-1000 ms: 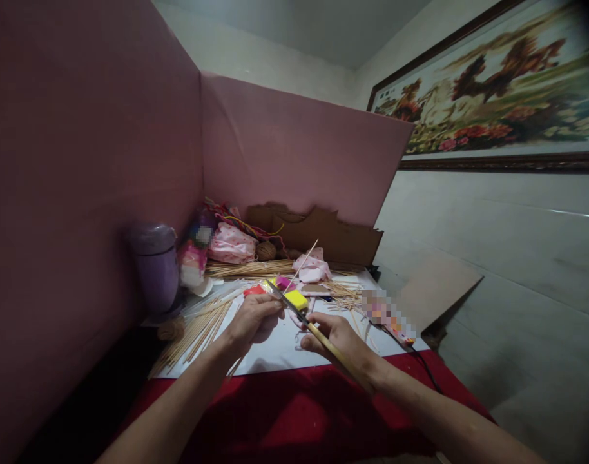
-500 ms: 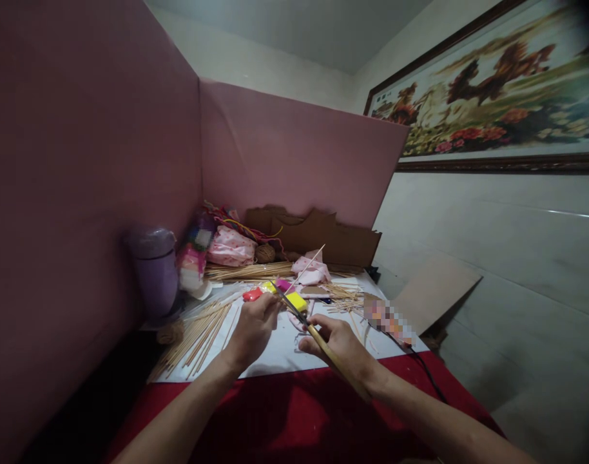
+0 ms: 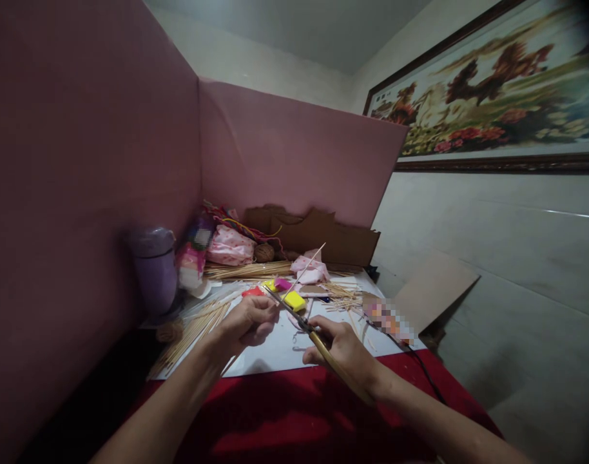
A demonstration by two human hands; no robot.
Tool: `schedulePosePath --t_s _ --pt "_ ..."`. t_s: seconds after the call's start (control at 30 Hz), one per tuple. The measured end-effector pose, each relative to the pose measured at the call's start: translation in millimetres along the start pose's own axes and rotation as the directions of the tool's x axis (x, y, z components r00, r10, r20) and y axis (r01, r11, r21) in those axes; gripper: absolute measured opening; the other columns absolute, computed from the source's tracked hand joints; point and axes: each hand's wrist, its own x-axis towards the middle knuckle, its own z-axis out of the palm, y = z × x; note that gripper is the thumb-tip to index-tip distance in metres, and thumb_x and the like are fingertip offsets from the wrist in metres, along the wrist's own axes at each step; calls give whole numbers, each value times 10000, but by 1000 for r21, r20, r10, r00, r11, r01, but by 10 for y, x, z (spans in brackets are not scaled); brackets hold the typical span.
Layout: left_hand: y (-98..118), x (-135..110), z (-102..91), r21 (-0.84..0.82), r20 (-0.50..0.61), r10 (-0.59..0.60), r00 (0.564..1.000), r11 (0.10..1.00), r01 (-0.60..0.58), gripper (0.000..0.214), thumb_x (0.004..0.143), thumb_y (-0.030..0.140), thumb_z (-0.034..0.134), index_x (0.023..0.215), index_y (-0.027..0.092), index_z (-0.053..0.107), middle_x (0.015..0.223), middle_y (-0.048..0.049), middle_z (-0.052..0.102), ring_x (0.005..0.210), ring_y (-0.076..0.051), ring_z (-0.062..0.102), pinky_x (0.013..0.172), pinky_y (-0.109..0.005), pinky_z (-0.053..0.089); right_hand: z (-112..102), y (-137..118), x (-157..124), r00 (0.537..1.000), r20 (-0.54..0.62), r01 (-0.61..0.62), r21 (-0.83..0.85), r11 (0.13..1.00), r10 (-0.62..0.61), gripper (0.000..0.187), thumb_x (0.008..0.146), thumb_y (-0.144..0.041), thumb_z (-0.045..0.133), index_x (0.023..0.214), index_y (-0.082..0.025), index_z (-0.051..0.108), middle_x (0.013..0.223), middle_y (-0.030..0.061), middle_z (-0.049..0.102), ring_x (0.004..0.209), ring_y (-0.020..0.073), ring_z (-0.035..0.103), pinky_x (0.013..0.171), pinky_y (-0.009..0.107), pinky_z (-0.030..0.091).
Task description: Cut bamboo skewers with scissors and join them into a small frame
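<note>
A thin wooden stick (image 3: 304, 272) is pinched in my left hand (image 3: 251, 319), slanting up to the right, its lower end showing below the hand. My right hand (image 3: 340, 348) grips scissors (image 3: 301, 321) with long yellowish handles, fingers wrapped round them. The dark blades point up and left, reaching across the stick close to my left fingertips; whether they touch it I cannot tell. Behind the blades lie a yellow block (image 3: 294, 300), a magenta piece (image 3: 281, 284) and a red piece (image 3: 252, 292).
Wooden sticks (image 3: 198, 335) lie spread at left, with short ones (image 3: 343, 295) at right. A purple lidded container (image 3: 155, 274) stands left. Pink cloth (image 3: 310, 267), a twine ball (image 3: 264, 252) and torn cardboard (image 3: 314, 232) sit at the back. A corded item (image 3: 388, 320), blurred, lies right.
My left hand has turned and shifted slightly left and down, and the stick's lower end now shows below it. The scissors have moved a little left and down.
</note>
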Motion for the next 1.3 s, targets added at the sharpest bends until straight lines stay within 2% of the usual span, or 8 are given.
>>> schedulePosePath --t_s 0.17,0.33,0.43,0.53,0.6,0.9,1.13,1.3 --pt "3 -24 -6 -34 75 -33 997 999 36 277 614 224 705 577 154 439 369 74 398 282 2 196 283 -134 124 -26 -17 -54 997 -13 77 -56 995 -78 297 637 -366 742 749 -162 558 501 -88 385 495 72 292 474 201 248" --pt "-15 -21 11 -3 67 -18 998 1000 18 306 611 267 721 572 152 441 370 70 407 282 3 202 285 -138 117 -37 -15 -74 992 -49 109 -104 989 -114 286 654 -381 725 740 -165 558 499 -84 397 490 75 295 479 208 257" --pt "-49 9 77 92 -44 103 994 991 -99 302 637 360 706 626 139 501 373 53 448 268 -11 236 277 -144 114 -22 0 -74 994 -80 66 -119 991 -76 287 668 -407 711 745 -168 571 498 -75 414 493 81 310 478 210 264" --pt "-86 42 148 221 -186 306 934 939 -263 315 689 417 664 668 132 529 419 35 503 272 -26 307 280 -149 165 6 0 -70 992 -117 25 -118 993 -39 297 671 -420 710 775 -171 589 507 -66 442 497 89 340 479 210 280" --pt "-91 51 167 236 -222 346 912 926 -294 326 692 422 663 645 135 518 401 54 464 277 -20 295 288 -145 164 29 -11 -65 991 -133 15 -120 993 -31 309 664 -420 717 808 -174 599 520 -61 460 504 94 364 490 210 298" --pt "-22 13 47 -9 -52 84 995 996 -85 374 600 347 738 554 152 422 375 67 403 283 3 215 291 -142 95 57 -9 -57 986 -115 104 -139 985 -120 315 689 -423 698 837 -166 591 544 -55 466 505 90 367 496 209 305" --pt "-58 3 -21 -92 115 -28 993 995 39 309 622 222 701 544 153 410 362 63 398 276 0 222 288 -134 155 37 20 -91 979 -95 168 -121 978 -180 299 675 -416 717 785 -172 585 535 -70 416 498 77 314 480 207 282" --pt "-56 -1 -2 -116 151 -40 988 992 58 327 607 243 715 524 149 413 342 64 373 260 2 213 278 -133 134 26 17 -115 981 -87 165 -105 981 -174 353 653 -455 725 815 -171 592 551 -62 441 493 80 324 476 206 296"
